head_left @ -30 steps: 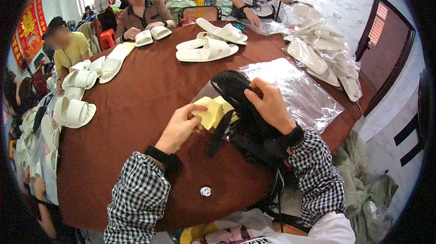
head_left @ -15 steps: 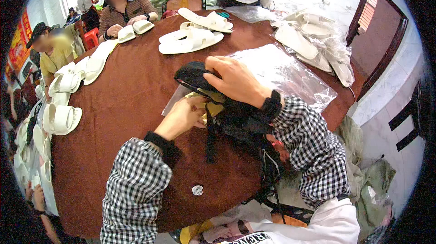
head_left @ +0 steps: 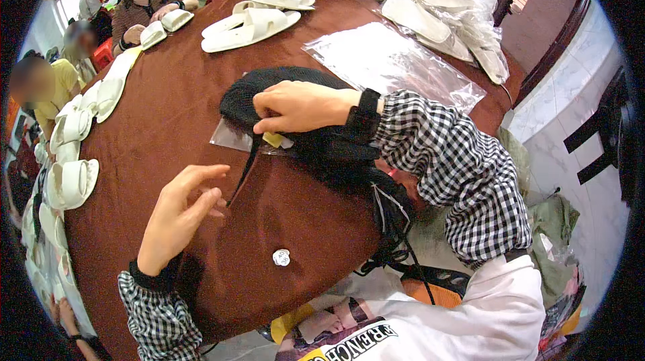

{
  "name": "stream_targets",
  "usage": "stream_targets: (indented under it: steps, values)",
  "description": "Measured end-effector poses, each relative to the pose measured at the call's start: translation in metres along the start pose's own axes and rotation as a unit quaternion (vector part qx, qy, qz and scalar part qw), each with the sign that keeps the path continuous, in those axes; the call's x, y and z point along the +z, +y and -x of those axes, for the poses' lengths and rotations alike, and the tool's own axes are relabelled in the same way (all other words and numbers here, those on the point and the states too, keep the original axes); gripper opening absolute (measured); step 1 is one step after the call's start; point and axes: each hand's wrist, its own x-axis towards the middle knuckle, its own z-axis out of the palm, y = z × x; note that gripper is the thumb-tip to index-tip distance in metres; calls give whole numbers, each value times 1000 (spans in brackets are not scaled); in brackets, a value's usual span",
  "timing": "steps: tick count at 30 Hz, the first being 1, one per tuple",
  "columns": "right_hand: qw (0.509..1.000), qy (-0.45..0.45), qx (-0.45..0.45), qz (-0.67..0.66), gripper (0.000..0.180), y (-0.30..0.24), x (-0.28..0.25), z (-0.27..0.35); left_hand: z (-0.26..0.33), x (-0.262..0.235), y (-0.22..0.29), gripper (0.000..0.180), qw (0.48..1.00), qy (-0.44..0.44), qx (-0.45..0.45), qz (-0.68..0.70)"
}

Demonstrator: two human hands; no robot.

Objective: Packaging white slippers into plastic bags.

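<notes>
In front of me on the brown-covered table lies a rounded black ribbed fabric item; its exact kind I cannot make out. My right hand rests over it, fingers closed at its near edge. From those fingertips a thin black strap runs down toward my left hand. That hand is raised over the table to the left, its thumb and fingers apart and slightly blurred, close to the strap's lower end. A small yellow piece shows beneath my right hand, beside a clear plastic bag partly under the black item.
White sandals lie across the table, with more white slippers along its left edge. Plastic-wrapped sandals and a clear plastic sheet are at the right. A round white sticker lies nearby. People sit at the far left.
My left hand has left the black item and moved down and left, opening. The right hand has shifted slightly left in the view. More of the ribbed surface shows now.
</notes>
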Motion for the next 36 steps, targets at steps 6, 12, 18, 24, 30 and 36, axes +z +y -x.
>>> stream_targets:
  steps: [6,12,18,24,30,36]
  values:
    - [976,97,72,-179,34,-31,-38,-17,14,-7,1,29,999,36,32,13]
    - [943,166,26,-288,28,-65,-44,-62,-9,4,13,23,977,138,156,35]
    - [953,287,-30,88,17,-92,-24,-97,-20,36,39,12,886,356,288,-76]
    - [903,143,34,404,12,-106,7,-88,-9,31,35,16,788,424,354,-272]
    - [825,8,-124,551,24,-120,70,-51,11,-3,53,22,885,323,289,-167]
    - [793,35,-152,589,23,-113,102,-41,1,17,57,27,963,10,264,-46]
